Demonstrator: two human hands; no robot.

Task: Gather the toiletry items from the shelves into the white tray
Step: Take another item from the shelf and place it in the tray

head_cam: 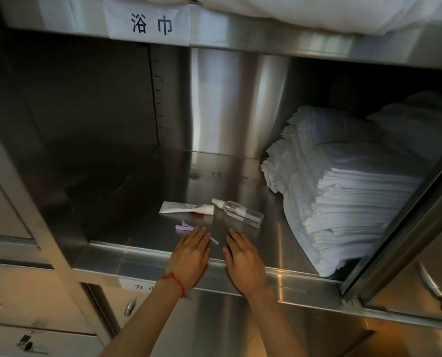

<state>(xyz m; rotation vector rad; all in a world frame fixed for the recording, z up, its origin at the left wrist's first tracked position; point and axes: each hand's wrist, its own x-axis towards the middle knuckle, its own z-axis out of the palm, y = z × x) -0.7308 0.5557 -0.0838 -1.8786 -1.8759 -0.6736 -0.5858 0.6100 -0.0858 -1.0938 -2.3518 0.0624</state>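
While two hands lie flat, left hand (pixel 190 256) fingers (pixel 198 237) straight on one purple clip (pixel 186 227), right hand (pixel 243 261) straight, one tube (pixel 183 208), one spray bottle (pixel 240 213)

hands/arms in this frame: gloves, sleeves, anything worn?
Both bare: no gloves, no sleeves in view on either forearm. The left hand has a thin red string bracelet at the wrist. The right hand wears nothing visible: no watch, no rings that can be made out.

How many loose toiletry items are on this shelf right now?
3: a white tube mid-shelf, a clear spray bottle right of it, a purple item partly under the left hand.
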